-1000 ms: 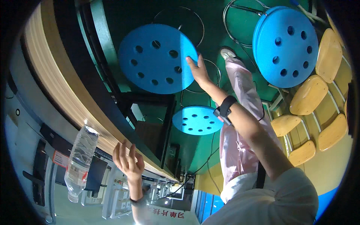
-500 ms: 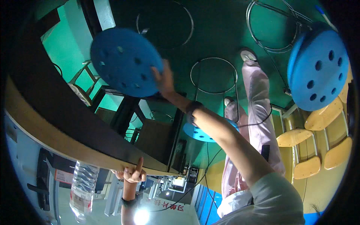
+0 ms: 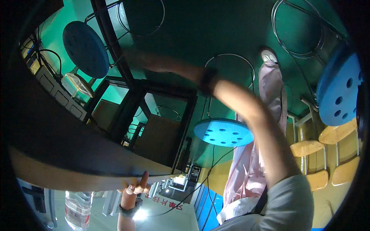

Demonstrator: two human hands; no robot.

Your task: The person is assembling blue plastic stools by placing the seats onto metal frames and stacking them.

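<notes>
A round blue stool seat point(image 3: 86, 50) with holes stands tilted at the upper left, by the dark table frame. Beside it, my right hand point(image 3: 138, 61) reaches out at the end of my stretched arm. Motion smears its fingers, and no seat shows in its grasp. At the lower left my left hand point(image 3: 135, 188) holds the edge of the table point(image 3: 96, 183); one finger points up along the dark side while others curl at the wooden rim. A second blue stool point(image 3: 223, 132) stands in front of my legs.
Another blue stool seat point(image 3: 341, 90) is at the right, close to a metal ring base point(image 3: 273, 23). Wooden chairs point(image 3: 306, 148) line the right side. A black cable point(image 3: 208, 179) hangs near my legs. A clear plastic bottle point(image 3: 78, 208) shows past the table rim.
The stool at the upper left has moved further left, towards the table frame. My right hand, earlier at its seat, is now apart from it and blurred. The view has shifted.
</notes>
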